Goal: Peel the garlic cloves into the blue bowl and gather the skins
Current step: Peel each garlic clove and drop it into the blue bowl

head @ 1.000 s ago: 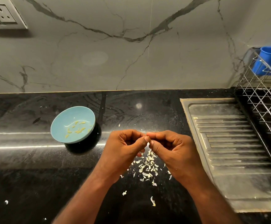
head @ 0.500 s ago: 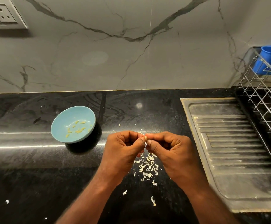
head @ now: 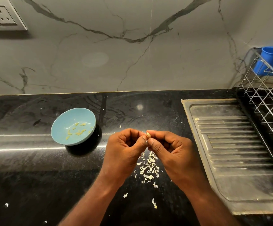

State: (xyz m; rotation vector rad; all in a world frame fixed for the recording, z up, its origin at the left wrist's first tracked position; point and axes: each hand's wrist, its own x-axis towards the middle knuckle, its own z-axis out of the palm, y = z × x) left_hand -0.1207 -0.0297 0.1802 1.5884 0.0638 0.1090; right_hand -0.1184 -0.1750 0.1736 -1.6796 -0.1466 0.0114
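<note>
While both hands meet above the table [head: 34,162], the garlic clove [head: 148,135] sits pinched where their tips come together. The right hand [head: 171,150] holds it between thumb and forefinger. The left hand [head: 124,149] has its fingers [head: 142,141] curled in narrow, with the thumb tip pressed against the clove's left side as if picking at the skin. Only a pale end of the clove shows, so I cannot tell its long axis.

The blue bowl [head: 59,134] stands to the left of the fingers and a little farther away, well apart from them, with several peeled cloves [head: 78,131] already in it. The left hand is the nearer one to it, yet the right one has the firmer hold. Dropping the clove in will probably mean a pass to the left or a reach across.

The skins [head: 148,168] lie scattered just below the fingers, on the near side, with a few strays closer to the person. They are not yet gathered.
</note>
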